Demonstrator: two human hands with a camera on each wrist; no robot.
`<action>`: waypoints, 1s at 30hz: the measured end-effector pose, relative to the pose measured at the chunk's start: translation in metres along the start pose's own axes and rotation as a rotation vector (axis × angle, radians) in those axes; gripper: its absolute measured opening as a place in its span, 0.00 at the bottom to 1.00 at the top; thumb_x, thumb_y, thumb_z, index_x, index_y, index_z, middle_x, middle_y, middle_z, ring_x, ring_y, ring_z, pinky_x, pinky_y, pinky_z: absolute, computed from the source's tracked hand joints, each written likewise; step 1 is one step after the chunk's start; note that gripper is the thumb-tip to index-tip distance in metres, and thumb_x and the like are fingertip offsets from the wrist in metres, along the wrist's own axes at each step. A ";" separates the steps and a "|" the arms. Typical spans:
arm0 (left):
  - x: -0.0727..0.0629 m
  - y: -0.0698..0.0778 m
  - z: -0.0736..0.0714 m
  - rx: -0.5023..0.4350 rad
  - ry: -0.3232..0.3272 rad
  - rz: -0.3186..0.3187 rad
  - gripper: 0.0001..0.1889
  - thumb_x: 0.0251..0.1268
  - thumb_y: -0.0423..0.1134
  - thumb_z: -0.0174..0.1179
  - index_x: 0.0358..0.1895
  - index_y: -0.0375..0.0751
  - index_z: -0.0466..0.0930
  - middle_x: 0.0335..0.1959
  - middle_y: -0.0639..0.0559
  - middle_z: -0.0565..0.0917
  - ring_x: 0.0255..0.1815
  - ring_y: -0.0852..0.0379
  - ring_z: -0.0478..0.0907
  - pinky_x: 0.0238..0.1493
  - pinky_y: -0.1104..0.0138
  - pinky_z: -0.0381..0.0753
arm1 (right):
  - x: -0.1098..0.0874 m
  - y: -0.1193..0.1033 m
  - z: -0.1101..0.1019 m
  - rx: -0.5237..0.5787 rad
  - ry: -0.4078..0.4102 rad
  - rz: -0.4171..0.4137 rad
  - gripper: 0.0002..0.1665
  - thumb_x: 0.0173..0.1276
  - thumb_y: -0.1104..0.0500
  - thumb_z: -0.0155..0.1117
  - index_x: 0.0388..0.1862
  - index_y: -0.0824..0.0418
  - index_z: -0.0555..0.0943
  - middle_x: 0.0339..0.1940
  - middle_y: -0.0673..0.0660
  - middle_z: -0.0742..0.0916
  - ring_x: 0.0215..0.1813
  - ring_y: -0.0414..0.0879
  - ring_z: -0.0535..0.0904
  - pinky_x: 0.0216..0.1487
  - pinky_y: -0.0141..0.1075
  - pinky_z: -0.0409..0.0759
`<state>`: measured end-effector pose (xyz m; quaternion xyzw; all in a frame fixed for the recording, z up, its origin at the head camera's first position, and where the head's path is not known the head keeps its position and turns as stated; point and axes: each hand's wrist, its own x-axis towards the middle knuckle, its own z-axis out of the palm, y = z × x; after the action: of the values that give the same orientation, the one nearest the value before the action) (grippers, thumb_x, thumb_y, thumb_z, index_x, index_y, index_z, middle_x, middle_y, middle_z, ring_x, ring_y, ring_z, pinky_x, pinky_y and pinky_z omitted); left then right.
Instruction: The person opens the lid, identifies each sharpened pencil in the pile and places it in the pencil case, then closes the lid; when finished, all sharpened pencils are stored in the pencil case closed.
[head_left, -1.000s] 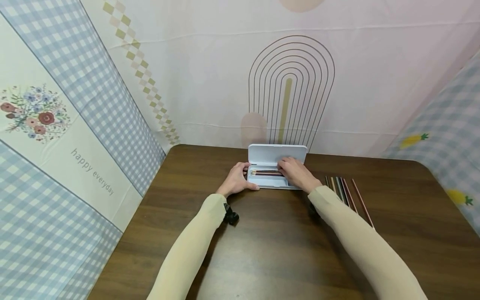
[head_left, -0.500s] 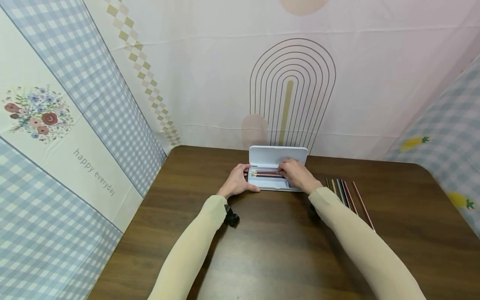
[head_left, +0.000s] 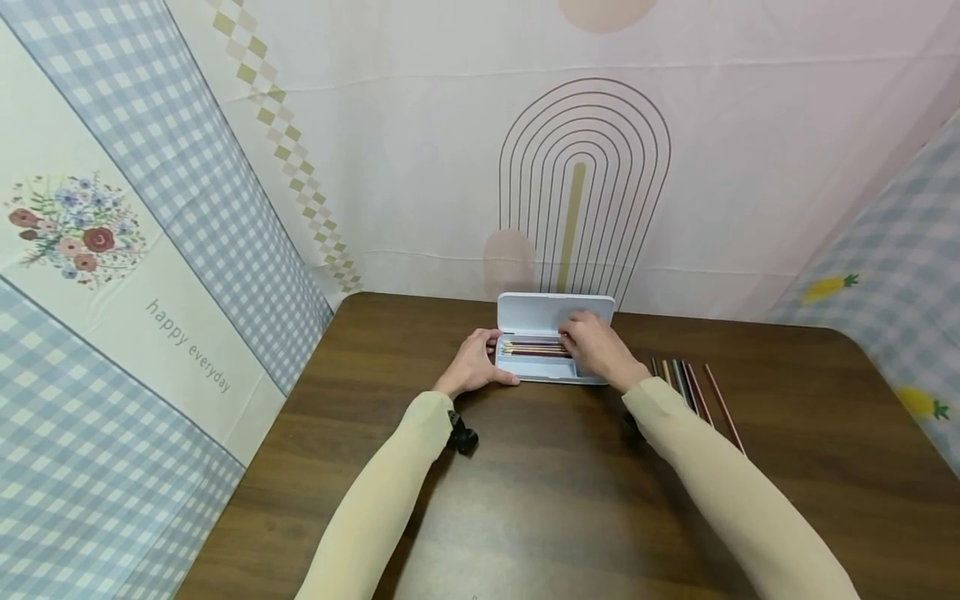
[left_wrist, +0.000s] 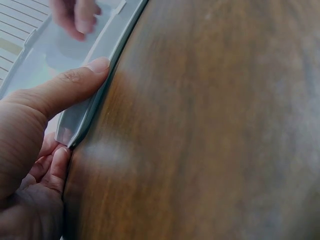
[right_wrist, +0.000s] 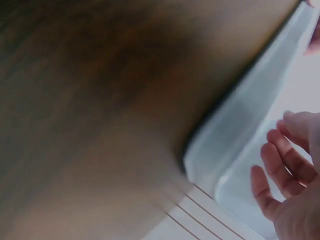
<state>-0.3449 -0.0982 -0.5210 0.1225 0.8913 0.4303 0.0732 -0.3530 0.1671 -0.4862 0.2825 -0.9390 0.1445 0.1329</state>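
An open white pencil case (head_left: 534, 367) lies on the brown table with its lid (head_left: 525, 313) raised at the back. Inside, several colored pencils (head_left: 534, 347) lie lengthwise, tips to the left. My left hand (head_left: 474, 363) grips the case's left end; in the left wrist view its thumb (left_wrist: 82, 82) lies on the near rim. Over the right part of the case is my right hand (head_left: 596, 346), hiding the pencils' far ends. Its fingers (right_wrist: 280, 162) are loosely bent and apart in the right wrist view, with nothing showing between them.
Several loose colored pencils (head_left: 693, 392) lie on the table to the right of the case, partly behind the right sleeve (head_left: 720, 458). A patterned cloth (head_left: 420, 167) hangs directly behind the table (head_left: 555, 483), and a checked cloth (head_left: 150, 250) hangs at the left.
My right hand has shifted slightly right and its fingers have come off the pencils in the case. More of the pencils shows now. The left hand keeps its hold.
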 end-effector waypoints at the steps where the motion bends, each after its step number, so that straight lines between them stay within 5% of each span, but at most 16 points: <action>1: 0.000 0.000 0.000 0.001 0.002 0.000 0.52 0.50 0.44 0.88 0.79 0.35 0.71 0.73 0.38 0.76 0.70 0.43 0.77 0.76 0.52 0.78 | 0.000 0.000 -0.004 0.011 0.040 -0.004 0.06 0.77 0.67 0.67 0.42 0.70 0.89 0.41 0.65 0.90 0.48 0.62 0.86 0.54 0.56 0.87; 6: 0.000 0.001 -0.001 0.005 -0.001 -0.005 0.53 0.50 0.44 0.88 0.79 0.35 0.70 0.74 0.38 0.75 0.72 0.42 0.77 0.77 0.52 0.78 | 0.001 0.007 -0.025 0.073 0.273 0.038 0.10 0.76 0.69 0.66 0.50 0.74 0.88 0.48 0.70 0.89 0.54 0.67 0.84 0.59 0.58 0.84; 9: 0.001 0.002 -0.001 0.002 0.000 -0.007 0.53 0.50 0.43 0.88 0.79 0.35 0.70 0.75 0.38 0.75 0.72 0.42 0.76 0.77 0.52 0.78 | 0.001 0.016 -0.034 0.109 0.340 0.113 0.14 0.78 0.67 0.65 0.56 0.75 0.87 0.53 0.74 0.87 0.57 0.70 0.80 0.61 0.61 0.80; 18: 0.001 0.002 0.004 -0.031 0.018 -0.016 0.56 0.47 0.41 0.89 0.80 0.34 0.66 0.72 0.37 0.77 0.70 0.42 0.76 0.77 0.52 0.77 | -0.012 0.028 -0.035 0.299 0.095 0.304 0.25 0.88 0.57 0.55 0.67 0.76 0.82 0.66 0.77 0.86 0.70 0.73 0.81 0.75 0.66 0.76; 25: 0.002 0.001 0.003 -0.087 0.039 0.000 0.61 0.44 0.37 0.90 0.83 0.39 0.59 0.72 0.38 0.77 0.72 0.42 0.75 0.79 0.51 0.76 | -0.026 0.017 -0.036 0.354 -0.030 0.311 0.31 0.91 0.49 0.50 0.71 0.74 0.80 0.70 0.76 0.84 0.74 0.73 0.78 0.77 0.66 0.75; 30: 0.002 0.002 0.002 -0.081 0.015 0.005 0.61 0.46 0.38 0.89 0.84 0.38 0.60 0.73 0.37 0.77 0.74 0.41 0.75 0.80 0.50 0.75 | -0.038 0.008 -0.035 0.330 -0.097 0.272 0.28 0.88 0.49 0.55 0.68 0.72 0.83 0.69 0.74 0.85 0.75 0.72 0.77 0.77 0.67 0.73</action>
<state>-0.3463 -0.0953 -0.5210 0.1186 0.8734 0.4672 0.0701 -0.3213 0.2041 -0.4683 0.1780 -0.9373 0.2990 0.0189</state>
